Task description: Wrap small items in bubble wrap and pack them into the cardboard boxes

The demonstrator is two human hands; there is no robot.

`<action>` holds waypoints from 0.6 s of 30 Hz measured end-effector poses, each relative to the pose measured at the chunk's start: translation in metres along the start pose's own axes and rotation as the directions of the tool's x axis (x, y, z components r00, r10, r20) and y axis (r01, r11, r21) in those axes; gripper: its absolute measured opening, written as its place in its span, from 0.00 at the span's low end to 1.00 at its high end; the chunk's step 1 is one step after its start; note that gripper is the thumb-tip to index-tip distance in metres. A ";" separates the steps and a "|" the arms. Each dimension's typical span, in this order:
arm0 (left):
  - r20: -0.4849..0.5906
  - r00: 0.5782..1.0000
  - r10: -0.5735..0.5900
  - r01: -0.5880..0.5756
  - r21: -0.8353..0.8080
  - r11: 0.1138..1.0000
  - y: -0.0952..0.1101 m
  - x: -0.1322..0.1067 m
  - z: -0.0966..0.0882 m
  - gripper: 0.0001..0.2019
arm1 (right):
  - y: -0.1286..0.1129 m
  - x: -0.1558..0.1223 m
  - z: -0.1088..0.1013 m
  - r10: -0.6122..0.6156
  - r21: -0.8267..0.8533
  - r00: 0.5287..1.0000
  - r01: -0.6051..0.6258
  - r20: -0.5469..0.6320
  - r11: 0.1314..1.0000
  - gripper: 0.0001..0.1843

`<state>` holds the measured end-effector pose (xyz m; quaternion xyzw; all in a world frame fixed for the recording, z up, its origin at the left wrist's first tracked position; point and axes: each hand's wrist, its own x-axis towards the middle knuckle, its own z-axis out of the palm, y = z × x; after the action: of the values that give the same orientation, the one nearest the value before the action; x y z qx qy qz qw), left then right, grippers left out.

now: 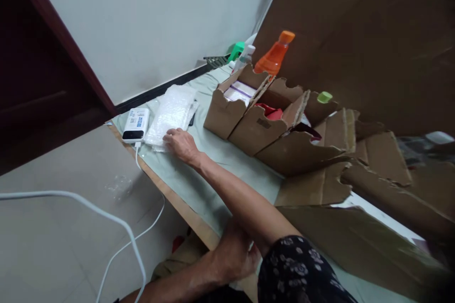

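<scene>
My right hand (pixel 181 144) reaches far across the table to the left. Its bent fingers rest on the near edge of a folded sheet of bubble wrap (pixel 172 111) and seem to grip it. The wrap lies flat on the pale green table cover (pixel 199 184), beside a white power bank (pixel 135 125). My left hand (pixel 231 255) is low at the table's front edge, tucked under my right forearm. Its fingers are hidden there, and I cannot make out whether it holds anything.
A white cable (pixel 142 232) hangs from the power bank to the floor. Torn cardboard boxes (pixel 249 123) with packets inside stand mid-table, with an orange bottle (pixel 273 57) and a spray bottle (pixel 245 54) behind them. A large cardboard sheet (pixel 355 33) leans at the right.
</scene>
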<state>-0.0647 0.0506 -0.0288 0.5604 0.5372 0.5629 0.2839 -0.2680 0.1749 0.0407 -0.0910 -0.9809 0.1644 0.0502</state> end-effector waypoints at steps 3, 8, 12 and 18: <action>-0.028 0.999 -0.026 0.025 -0.032 0.999 0.000 0.001 -0.001 0.26 | 0.011 0.006 0.003 0.046 0.068 0.999 -0.045 -0.015 0.997 0.13; -0.052 0.993 -0.107 0.096 -0.177 0.979 0.004 0.003 -0.004 0.25 | 0.019 -0.005 -0.021 0.167 0.275 0.967 -0.110 -0.195 0.955 0.13; -0.175 0.923 -0.344 0.230 -0.466 0.854 0.004 0.008 -0.010 0.18 | 0.018 -0.066 -0.065 0.147 0.465 0.892 0.079 -0.428 0.882 0.10; -0.036 0.766 -0.641 0.116 -0.974 0.194 0.012 0.022 -0.049 0.24 | 0.021 -0.256 -0.125 0.033 0.400 0.958 0.088 -0.286 0.912 0.10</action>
<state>-0.1119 0.0534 -0.0008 -0.0160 0.2776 0.7818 0.5581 0.0020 0.1837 0.1338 -0.0872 -0.9083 0.3499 0.2121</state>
